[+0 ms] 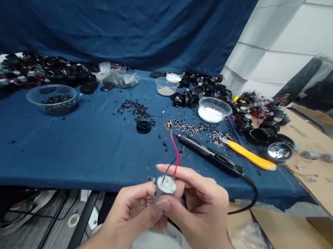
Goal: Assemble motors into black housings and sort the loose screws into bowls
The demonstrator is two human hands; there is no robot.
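Observation:
A small grey cylindrical motor point(164, 188) is held near the table's front edge, its wired end facing up. My left hand point(136, 216) grips its lower left side, and my right hand point(200, 210) grips it from the right with thumb and fingers. One red wire point(176, 147) and a thin black wire rise from it. The red wire leads to a small copper-coloured round part point(168, 125). Beyond my right hand lies a black corded electric screwdriver point(212, 153), its tip close to that part. A black round cap point(143, 127) sits to the left.
Yellow-handled cutters point(248, 155) lie right of the screwdriver. Loose screws point(189, 127) and black bits point(137, 109) are scattered mid-table. Clear tubs point(214, 110) and a left tub point(52, 99) stand behind. Black housings with wires point(266, 134) pile up at right; an open cardboard box point(297, 233) is below.

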